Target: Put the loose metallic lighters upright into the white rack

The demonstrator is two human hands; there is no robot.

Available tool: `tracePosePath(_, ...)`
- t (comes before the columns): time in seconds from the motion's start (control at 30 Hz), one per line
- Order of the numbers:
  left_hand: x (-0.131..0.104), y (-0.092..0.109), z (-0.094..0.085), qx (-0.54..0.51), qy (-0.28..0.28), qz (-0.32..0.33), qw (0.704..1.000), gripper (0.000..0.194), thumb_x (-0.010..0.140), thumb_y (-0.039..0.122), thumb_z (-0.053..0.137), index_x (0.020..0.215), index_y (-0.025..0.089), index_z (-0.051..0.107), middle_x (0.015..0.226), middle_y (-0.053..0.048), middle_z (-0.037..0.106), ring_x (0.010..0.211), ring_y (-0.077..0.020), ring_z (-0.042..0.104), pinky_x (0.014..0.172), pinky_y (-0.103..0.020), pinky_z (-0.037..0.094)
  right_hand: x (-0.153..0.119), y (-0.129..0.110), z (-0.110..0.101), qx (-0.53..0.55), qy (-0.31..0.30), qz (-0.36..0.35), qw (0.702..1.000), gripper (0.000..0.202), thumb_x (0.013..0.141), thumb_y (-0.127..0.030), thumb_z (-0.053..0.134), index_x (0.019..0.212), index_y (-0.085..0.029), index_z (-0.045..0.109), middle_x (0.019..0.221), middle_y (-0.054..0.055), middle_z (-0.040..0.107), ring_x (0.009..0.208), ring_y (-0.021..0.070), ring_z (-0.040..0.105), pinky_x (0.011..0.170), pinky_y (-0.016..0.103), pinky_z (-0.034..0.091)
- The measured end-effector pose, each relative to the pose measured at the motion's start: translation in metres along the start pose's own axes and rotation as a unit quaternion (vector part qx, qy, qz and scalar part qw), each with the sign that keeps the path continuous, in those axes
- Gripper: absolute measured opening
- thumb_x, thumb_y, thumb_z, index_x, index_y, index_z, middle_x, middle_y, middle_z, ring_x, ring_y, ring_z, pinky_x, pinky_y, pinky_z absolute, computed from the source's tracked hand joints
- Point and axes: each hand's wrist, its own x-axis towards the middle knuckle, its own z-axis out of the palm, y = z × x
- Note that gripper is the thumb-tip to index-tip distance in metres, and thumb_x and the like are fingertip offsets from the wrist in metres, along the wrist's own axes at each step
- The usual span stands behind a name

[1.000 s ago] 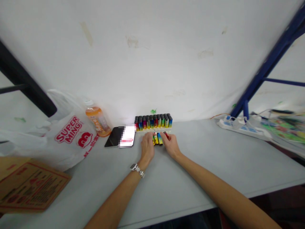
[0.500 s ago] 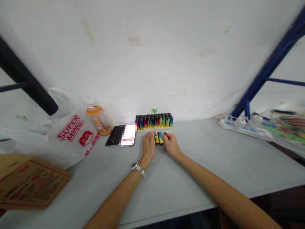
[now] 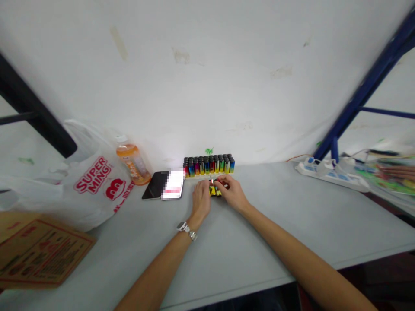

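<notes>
Several small lighters (image 3: 212, 190), yellow and black on the sides I see, lie side by side on the table between my hands. My left hand (image 3: 201, 196), with a silver watch on its wrist, is closed against their left side, its fingertips partly hidden. From the right, my right hand (image 3: 231, 191) curls its thumb and fingers over a lighter with a red part showing; its fingers cover most of it. Just behind my hands stand rows of upright lighters (image 3: 209, 165) in gradient colours with black tops, set in a pale tray.
Left of my hands lies a phone or tablet (image 3: 156, 185) with a blurred bright patch. Farther left are an orange drink bottle (image 3: 134, 162), a white plastic bag (image 3: 87, 185) and a cardboard box (image 3: 45, 255). A white power strip (image 3: 330, 175) lies at the right, by a blue post (image 3: 359, 95).
My right hand's fingers have shifted up and over the lighters, covering the blue part that showed before. My left hand stays almost in place. The view has moved slightly.
</notes>
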Motion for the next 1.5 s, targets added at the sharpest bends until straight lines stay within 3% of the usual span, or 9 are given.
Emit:
tracePosePath(0.07, 0.000, 0.000, 0.000, 0.005, -0.003, 0.006, 1.000, 0.037, 0.097, 0.035, 0.024, 0.087, 0.021, 0.057, 0.099, -0.007, 0.062, 0.102, -0.0219, 0.054, 0.100, -0.041, 0.039, 0.006, -0.003, -0.010, -0.050, 0.008, -0.017, 0.999, 0.028, 0.081, -0.044, 0.065, 0.091, -0.018, 0.065, 0.086, 0.004, 0.069, 0.079, 0.0168, 0.064, 0.067, 0.027, 0.047)
tracePosePath(0.27, -0.001, 0.002, -0.004, 0.026, -0.010, 0.028, 0.999, 0.038, 0.096, 0.030, 0.025, 0.086, 0.021, 0.060, 0.096, -0.006, 0.064, 0.099, -0.0224, 0.055, 0.095, -0.039, 0.042, 0.031, -0.010, -0.035, -0.110, -0.017, -0.060, 0.992, 0.024, 0.080, -0.037, 0.065, 0.094, -0.018, 0.066, 0.080, 0.003, 0.070, 0.072, 0.0157, 0.064, 0.064, 0.026, 0.048)
tracePosePath(0.63, -0.001, 0.002, -0.005, 0.013, -0.015, 0.014, 1.000, 0.041, 0.097, 0.030, 0.023, 0.083, 0.021, 0.060, 0.095, -0.006, 0.063, 0.096, -0.0218, 0.054, 0.091, -0.037, 0.041, 0.094, -0.011, -0.044, -0.197, -0.074, -0.108, 0.972, 0.014, 0.081, -0.025, 0.063, 0.090, -0.016, 0.067, 0.071, 0.001, 0.069, 0.062, 0.0130, 0.060, 0.064, 0.024, 0.046)
tracePosePath(1.0, -0.001, 0.001, -0.005, 0.039, -0.026, 0.023, 0.999, 0.040, 0.096, 0.029, 0.024, 0.086, 0.022, 0.062, 0.093, -0.005, 0.063, 0.095, -0.0212, 0.054, 0.092, -0.037, 0.041, 0.100, -0.004, -0.055, -0.239, -0.127, -0.085, 0.959, 0.009, 0.079, -0.017, 0.064, 0.087, -0.015, 0.068, 0.073, 0.002, 0.070, 0.065, 0.0128, 0.061, 0.065, 0.023, 0.045)
tracePosePath(1.3, -0.001, 0.003, -0.007, 0.039, -0.022, 0.033, 0.998, 0.038, 0.096, 0.030, 0.026, 0.084, 0.022, 0.061, 0.091, -0.005, 0.062, 0.094, -0.0214, 0.055, 0.090, -0.036, 0.042, 0.105, -0.003, -0.055, -0.285, -0.109, -0.111, 0.946, 0.011, 0.081, -0.017, 0.064, 0.088, -0.017, 0.073, 0.078, 0.002, 0.069, 0.072, 0.0147, 0.057, 0.070, 0.026, 0.043)
tracePosePath(1.5, -0.002, 0.001, -0.006, 0.026, -0.019, 0.031, 0.999, 0.039, 0.096, 0.028, 0.024, 0.084, 0.022, 0.060, 0.093, -0.006, 0.062, 0.095, -0.0214, 0.054, 0.092, -0.037, 0.041, 0.098, 0.004, -0.058, -0.410, -0.046, -0.199, 0.889, 0.018, 0.087, -0.028, 0.062, 0.094, -0.021, 0.077, 0.106, 0.011, 0.060, 0.101, 0.0258, 0.047, 0.091, 0.040, 0.039)
